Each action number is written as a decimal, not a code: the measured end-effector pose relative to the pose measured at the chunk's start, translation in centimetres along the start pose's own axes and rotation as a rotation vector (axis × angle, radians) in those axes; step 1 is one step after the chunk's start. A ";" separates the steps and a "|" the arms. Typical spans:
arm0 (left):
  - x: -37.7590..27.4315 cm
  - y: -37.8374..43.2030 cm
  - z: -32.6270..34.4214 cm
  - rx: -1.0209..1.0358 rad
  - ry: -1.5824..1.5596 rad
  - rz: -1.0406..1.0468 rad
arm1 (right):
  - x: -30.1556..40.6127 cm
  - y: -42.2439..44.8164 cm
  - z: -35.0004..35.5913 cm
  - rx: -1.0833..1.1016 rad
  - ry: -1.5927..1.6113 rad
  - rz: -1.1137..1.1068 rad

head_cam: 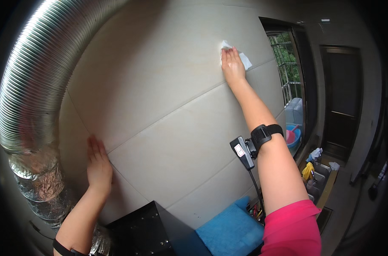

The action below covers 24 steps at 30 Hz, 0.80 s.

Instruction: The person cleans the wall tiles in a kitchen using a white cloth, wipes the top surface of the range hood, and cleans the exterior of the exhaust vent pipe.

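Observation:
My right hand (233, 65) lies flat on a white paper towel (246, 60), holding it against the beige tiled wall (168, 124). The towel's top corner and right edge stick out past my fingers; the rest is hidden under the hand. Lower left, my left hand (99, 169) is held out flat at the same wall, near where grout lines meet, with nothing in it. Its fingertips are slightly blurred, and the wall beside it is in shadow.
A ribbed silver foil duct (37, 83) curves down the left side. Below stand a black metal box (139, 227) and a blue cloth (232, 228). At right are a window (286, 64), a sink (323, 172) with a yellow cloth (308, 170), and a dark door (341, 102).

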<state>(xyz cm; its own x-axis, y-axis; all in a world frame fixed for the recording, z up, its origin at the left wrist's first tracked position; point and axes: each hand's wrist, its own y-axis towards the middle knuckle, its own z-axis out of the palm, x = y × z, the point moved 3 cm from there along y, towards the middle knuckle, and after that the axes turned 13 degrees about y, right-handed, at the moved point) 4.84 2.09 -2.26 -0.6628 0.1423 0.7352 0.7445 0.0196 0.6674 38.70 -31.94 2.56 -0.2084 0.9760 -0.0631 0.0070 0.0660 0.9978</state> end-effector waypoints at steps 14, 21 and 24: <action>-0.4 0.1 -0.1 0.110 0.070 0.025 | -0.9 -11.6 -2.3 0.056 1.774 1.443; -0.5 0.7 -2.0 0.154 -0.025 0.047 | -0.2 -8.1 3.0 -0.002 1.061 0.878; -0.5 0.4 -0.3 0.108 -0.001 0.030 | 5.2 -6.9 0.6 -0.160 1.059 0.705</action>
<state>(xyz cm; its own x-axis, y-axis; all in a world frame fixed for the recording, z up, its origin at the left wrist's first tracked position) 5.44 1.76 -2.39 -0.6398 0.1458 0.7546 0.7685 0.1216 0.6281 38.14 -27.24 -4.71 -0.8808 0.1438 0.4512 0.3315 -0.4931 0.8043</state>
